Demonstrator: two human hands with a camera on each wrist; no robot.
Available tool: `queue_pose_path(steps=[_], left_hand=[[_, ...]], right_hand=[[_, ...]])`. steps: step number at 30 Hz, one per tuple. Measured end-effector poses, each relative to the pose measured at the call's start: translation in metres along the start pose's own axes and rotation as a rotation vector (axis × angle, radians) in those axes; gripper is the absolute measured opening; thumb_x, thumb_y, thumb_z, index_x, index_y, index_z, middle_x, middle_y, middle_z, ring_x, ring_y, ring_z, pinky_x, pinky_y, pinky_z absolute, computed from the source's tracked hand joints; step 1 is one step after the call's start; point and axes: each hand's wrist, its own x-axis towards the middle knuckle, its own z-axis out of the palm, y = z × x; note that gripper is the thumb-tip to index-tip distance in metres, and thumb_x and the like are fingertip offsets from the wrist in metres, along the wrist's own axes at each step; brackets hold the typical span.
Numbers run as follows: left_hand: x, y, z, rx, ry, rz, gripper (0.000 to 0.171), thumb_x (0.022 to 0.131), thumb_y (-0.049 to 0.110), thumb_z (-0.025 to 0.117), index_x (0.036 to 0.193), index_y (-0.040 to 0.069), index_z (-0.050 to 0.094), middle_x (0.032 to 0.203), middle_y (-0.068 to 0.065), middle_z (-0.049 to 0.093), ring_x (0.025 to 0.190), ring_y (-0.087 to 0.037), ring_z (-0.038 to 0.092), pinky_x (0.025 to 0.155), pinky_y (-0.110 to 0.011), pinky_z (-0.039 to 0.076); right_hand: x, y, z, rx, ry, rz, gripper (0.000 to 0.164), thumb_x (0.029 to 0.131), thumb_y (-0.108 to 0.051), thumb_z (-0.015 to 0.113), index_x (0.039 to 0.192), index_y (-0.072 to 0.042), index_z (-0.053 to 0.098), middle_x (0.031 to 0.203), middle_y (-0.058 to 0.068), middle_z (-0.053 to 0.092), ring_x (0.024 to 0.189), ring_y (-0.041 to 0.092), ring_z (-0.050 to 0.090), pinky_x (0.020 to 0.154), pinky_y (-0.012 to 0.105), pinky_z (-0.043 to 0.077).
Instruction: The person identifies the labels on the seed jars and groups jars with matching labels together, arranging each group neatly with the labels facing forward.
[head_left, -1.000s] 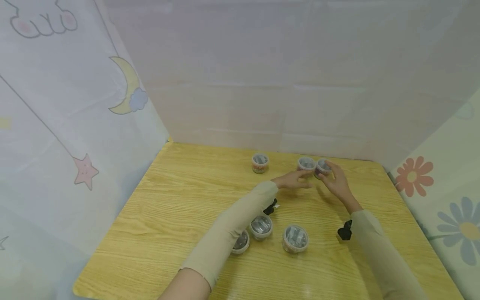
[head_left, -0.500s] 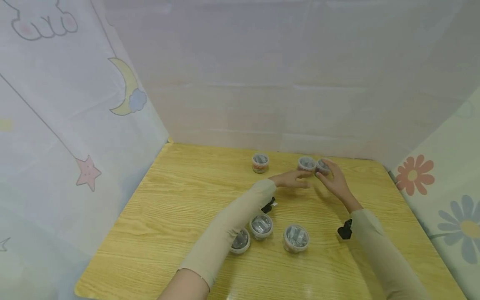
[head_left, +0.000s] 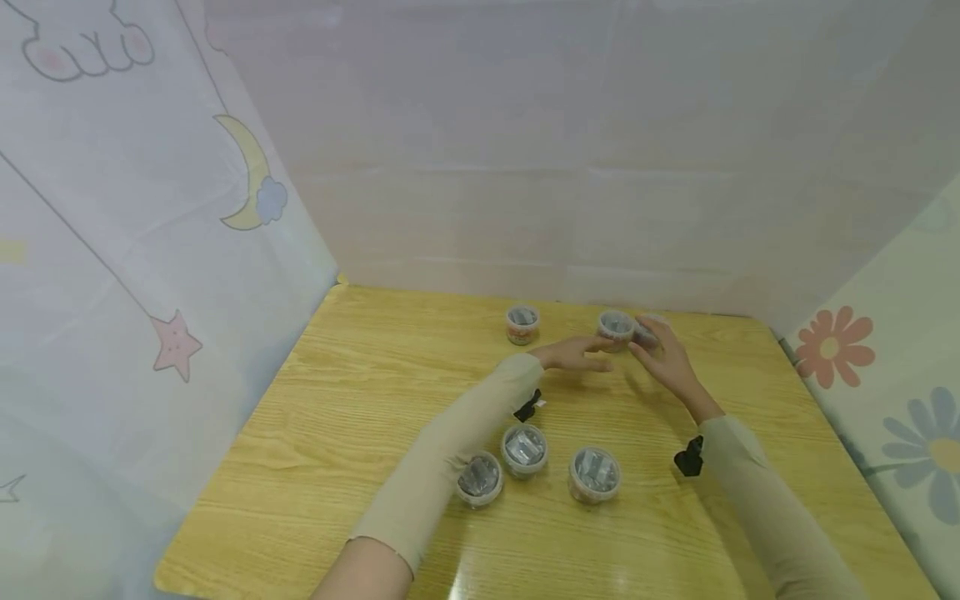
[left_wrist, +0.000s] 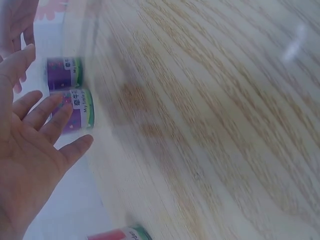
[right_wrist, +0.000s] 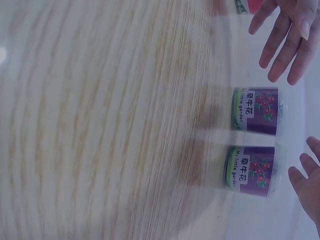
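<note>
Two small tubs with purple "My little garden" labels stand side by side at the back right of the table: the left tub (head_left: pixel 617 326) and the right tub (head_left: pixel 647 333), partly hidden by my right hand (head_left: pixel 670 364). In the right wrist view the right hand's fingers (right_wrist: pixel 298 180) are spread just apart from the nearer purple tub (right_wrist: pixel 250 171). My left hand (head_left: pixel 573 355) hovers in front of the left tub, its fingers loosely extended. The left wrist view shows the left palm (left_wrist: pixel 30 160) bare, fingers spread beside the purple tubs (left_wrist: pixel 75 107).
A red-labelled tub (head_left: pixel 522 325) stands at the back, left of the purple pair. Nearer the front are three more tubs: one under the left forearm (head_left: pixel 480 479), one beside it (head_left: pixel 524 450), one further right (head_left: pixel 594 475). Printed cloth walls (head_left: pixel 480 225) border the table (head_left: pixel 337 400).
My left hand has drawn back slightly to the left, away from the purple tubs. The right hand stays nearly where it was. The tubs show no clear movement.
</note>
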Motion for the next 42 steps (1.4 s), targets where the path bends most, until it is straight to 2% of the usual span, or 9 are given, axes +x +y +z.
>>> queue_pose_path(steps=[4,8,12,21,27,31,38,42], left_hand=[[-0.003,-0.004,-0.002,0.012,0.003,-0.007,0.064,0.102,0.037,0.050,0.155,0.012,0.025,0.158,-0.007,0.026,0.141,-0.022,0.031,0.113,-0.036,0.030],[-0.006,-0.007,-0.003,0.010,0.011,-0.031,0.063,0.102,0.035,0.050,0.155,0.011,0.025,0.157,-0.007,0.028,0.142,-0.021,0.029,0.113,-0.034,0.029],[-0.011,-0.009,-0.004,-0.004,0.014,-0.029,0.064,0.102,0.035,0.050,0.155,0.009,0.025,0.157,-0.008,0.028,0.143,-0.020,0.028,0.114,-0.033,0.028],[-0.021,-0.007,-0.006,-0.086,0.006,-0.011,0.063,0.102,0.030,0.051,0.154,0.006,0.024,0.157,-0.014,0.027,0.143,-0.026,0.027,0.114,-0.041,0.028],[-0.022,-0.009,-0.004,-0.106,-0.009,0.008,0.062,0.102,0.028,0.050,0.154,0.005,0.025,0.157,-0.012,0.027,0.143,-0.023,0.028,0.113,-0.037,0.030],[-0.022,-0.012,-0.003,-0.102,-0.001,0.022,0.061,0.102,0.027,0.050,0.153,0.005,0.026,0.156,-0.013,0.029,0.142,-0.023,0.029,0.113,-0.039,0.030],[-0.024,-0.019,-0.005,-0.066,0.011,0.038,0.062,0.102,0.032,0.051,0.153,0.006,0.026,0.155,-0.015,0.030,0.142,-0.026,0.030,0.113,-0.042,0.030],[-0.026,-0.020,-0.006,-0.057,0.007,0.044,0.063,0.102,0.033,0.051,0.153,0.007,0.026,0.155,-0.014,0.031,0.141,-0.025,0.031,0.113,-0.042,0.030]], right_hand=[[0.000,-0.001,0.001,-0.003,-0.024,0.024,0.059,0.098,-0.016,0.061,0.147,0.003,0.035,0.146,0.031,0.032,0.133,0.055,0.025,0.097,0.076,0.026],[0.001,-0.002,0.003,-0.008,-0.027,0.010,0.058,0.097,-0.014,0.061,0.146,0.005,0.035,0.146,0.031,0.033,0.133,0.054,0.026,0.097,0.076,0.026],[0.000,-0.002,0.004,-0.014,-0.031,-0.004,0.057,0.097,-0.013,0.062,0.145,0.005,0.036,0.146,0.030,0.034,0.132,0.054,0.028,0.096,0.075,0.028],[-0.001,-0.006,0.006,-0.005,-0.055,0.015,0.057,0.097,-0.011,0.061,0.145,0.006,0.036,0.145,0.032,0.032,0.121,0.058,0.039,0.094,0.073,0.034],[-0.001,-0.007,0.008,-0.006,-0.074,0.021,0.059,0.098,-0.018,0.061,0.146,0.005,0.036,0.148,0.032,0.029,0.131,0.057,0.028,0.097,0.074,0.030],[-0.001,-0.005,0.011,0.004,-0.074,-0.014,0.057,0.098,-0.015,0.061,0.144,0.007,0.037,0.148,0.032,0.030,0.133,0.056,0.026,0.098,0.073,0.029],[0.000,-0.006,0.016,0.019,-0.061,-0.136,0.053,0.095,-0.003,0.063,0.139,0.013,0.040,0.140,0.034,0.040,0.124,0.054,0.039,0.096,0.068,0.037],[0.001,-0.007,0.018,0.021,-0.070,-0.149,0.052,0.094,-0.001,0.063,0.139,0.013,0.041,0.139,0.034,0.040,0.125,0.054,0.039,0.096,0.069,0.036]])
